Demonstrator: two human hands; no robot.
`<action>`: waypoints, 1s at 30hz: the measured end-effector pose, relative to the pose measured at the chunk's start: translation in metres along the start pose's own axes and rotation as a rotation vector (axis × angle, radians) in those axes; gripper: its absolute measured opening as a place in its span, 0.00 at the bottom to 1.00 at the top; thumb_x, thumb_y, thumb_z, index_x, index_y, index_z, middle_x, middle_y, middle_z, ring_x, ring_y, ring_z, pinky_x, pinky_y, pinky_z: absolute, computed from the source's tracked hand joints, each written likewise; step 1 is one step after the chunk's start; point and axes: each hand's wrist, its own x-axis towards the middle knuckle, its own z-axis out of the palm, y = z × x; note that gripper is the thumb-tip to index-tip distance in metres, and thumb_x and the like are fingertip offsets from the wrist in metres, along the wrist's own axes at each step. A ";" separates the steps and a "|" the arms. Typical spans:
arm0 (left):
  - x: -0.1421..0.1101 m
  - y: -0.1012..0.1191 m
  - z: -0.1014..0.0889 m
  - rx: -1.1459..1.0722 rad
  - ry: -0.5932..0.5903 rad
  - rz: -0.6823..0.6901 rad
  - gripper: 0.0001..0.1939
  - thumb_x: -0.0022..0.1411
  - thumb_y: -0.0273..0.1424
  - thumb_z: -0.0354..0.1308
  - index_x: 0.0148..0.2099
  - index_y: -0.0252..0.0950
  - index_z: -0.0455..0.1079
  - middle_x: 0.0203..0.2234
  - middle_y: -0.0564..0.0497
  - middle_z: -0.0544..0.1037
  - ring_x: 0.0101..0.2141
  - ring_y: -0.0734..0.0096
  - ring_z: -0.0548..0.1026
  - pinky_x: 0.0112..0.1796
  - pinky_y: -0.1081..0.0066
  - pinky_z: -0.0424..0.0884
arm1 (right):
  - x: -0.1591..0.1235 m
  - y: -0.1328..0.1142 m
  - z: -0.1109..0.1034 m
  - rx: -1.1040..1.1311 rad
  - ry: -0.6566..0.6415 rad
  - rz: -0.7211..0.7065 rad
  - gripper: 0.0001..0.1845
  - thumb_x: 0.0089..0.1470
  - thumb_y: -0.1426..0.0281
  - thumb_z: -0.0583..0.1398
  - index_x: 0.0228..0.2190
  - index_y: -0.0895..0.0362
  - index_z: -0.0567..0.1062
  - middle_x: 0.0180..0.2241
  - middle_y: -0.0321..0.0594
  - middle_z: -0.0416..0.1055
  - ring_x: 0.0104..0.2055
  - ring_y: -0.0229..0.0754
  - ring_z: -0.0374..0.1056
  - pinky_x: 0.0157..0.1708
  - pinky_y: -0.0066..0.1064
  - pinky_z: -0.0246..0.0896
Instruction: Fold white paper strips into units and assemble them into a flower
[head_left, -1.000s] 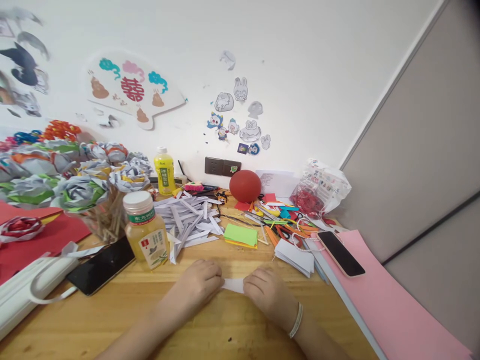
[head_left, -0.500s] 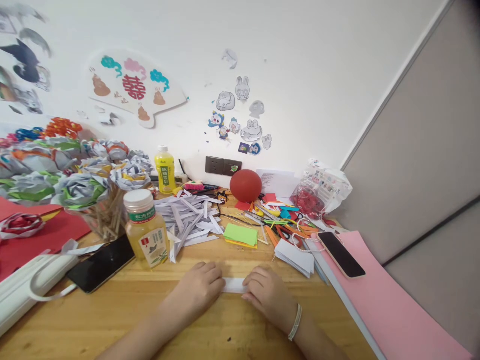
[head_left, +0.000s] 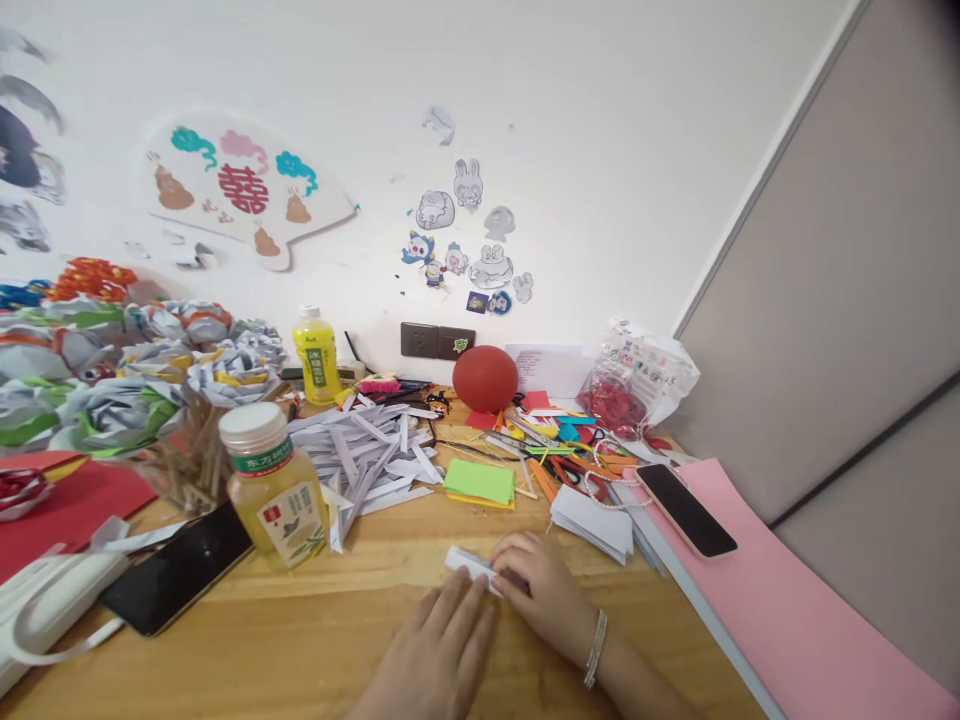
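A small folded white paper strip [head_left: 466, 561] lies on the wooden table [head_left: 315, 640] near its front edge. My right hand [head_left: 541, 592], with a bead bracelet at the wrist, presses down on the strip's right end with bent fingers. My left hand [head_left: 442, 648] lies flat just below the strip, fingers stretched out together towards it, with the fingertips touching its near edge. Most of the strip is hidden under my hands.
A tea bottle [head_left: 274, 486] and a black phone [head_left: 177, 566] stand at the left. Behind them are paper flowers [head_left: 135, 400]. A heap of white strips [head_left: 367, 455], green notes [head_left: 480, 481], a red ball [head_left: 485, 378], another phone [head_left: 685, 508] on pink card [head_left: 795, 620] lie beyond.
My left hand has slid off the strip's left end, opened flat and moved right, below the strip. The strip now lies slanted. The camera has turned a little to the right.
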 end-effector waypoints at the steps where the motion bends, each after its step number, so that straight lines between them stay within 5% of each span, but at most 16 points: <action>1: 0.000 -0.001 -0.001 0.021 -0.002 0.012 0.20 0.61 0.24 0.48 0.56 0.32 0.61 0.52 0.43 0.70 0.51 0.52 0.67 0.45 0.61 0.67 | 0.000 0.001 0.000 0.025 -0.007 0.003 0.04 0.52 0.75 0.59 0.26 0.57 0.72 0.32 0.37 0.71 0.37 0.39 0.64 0.38 0.30 0.57; 9: -0.003 0.002 0.005 -0.015 0.011 -0.012 0.15 0.63 0.26 0.48 0.51 0.32 0.66 0.48 0.44 0.73 0.49 0.53 0.69 0.44 0.61 0.68 | -0.001 -0.001 -0.003 0.041 -0.049 0.008 0.03 0.51 0.75 0.60 0.29 0.57 0.74 0.33 0.37 0.71 0.38 0.40 0.64 0.39 0.31 0.57; 30: -0.001 -0.003 -0.002 -0.177 -0.261 -0.082 0.22 0.60 0.28 0.50 0.57 0.38 0.60 0.57 0.43 0.64 0.56 0.51 0.61 0.50 0.56 0.63 | -0.004 0.004 0.003 -0.126 0.007 0.007 0.05 0.52 0.77 0.58 0.32 0.57 0.74 0.33 0.38 0.70 0.38 0.40 0.63 0.39 0.32 0.58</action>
